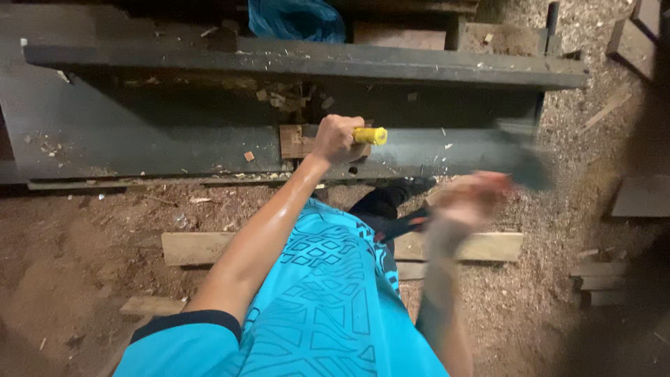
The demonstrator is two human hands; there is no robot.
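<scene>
Fingers of my left hand (336, 137) are wrapped tight round a yellow-handled tool (370, 135), probably a chisel, with only the yellow butt poking out of the fist toward 3 o'clock. That tool sits at about 12 o'clock from my chest, held against a small wooden block (296, 141) that lies on the dark bench (139, 139); the block touches my knuckles on their 9 o'clock side. Wood chips are scattered over the bench, thickest just above the block at 12 o'clock.

Below the bench, at 6 o'clock from it, I see a pale plank (195, 248) lying flat on the sawdust floor (63, 265), partly hidden by my turquoise shirt.

Moving to 3 o'clock, my right hand (469, 199) is a blur, fingers closed round the handle of a hammer (528, 166) whose dark head smears toward 1 o'clock from the fist. It is well apart from the yellow tool. Offcuts of board (642, 197) lie at the far right edge.
</scene>
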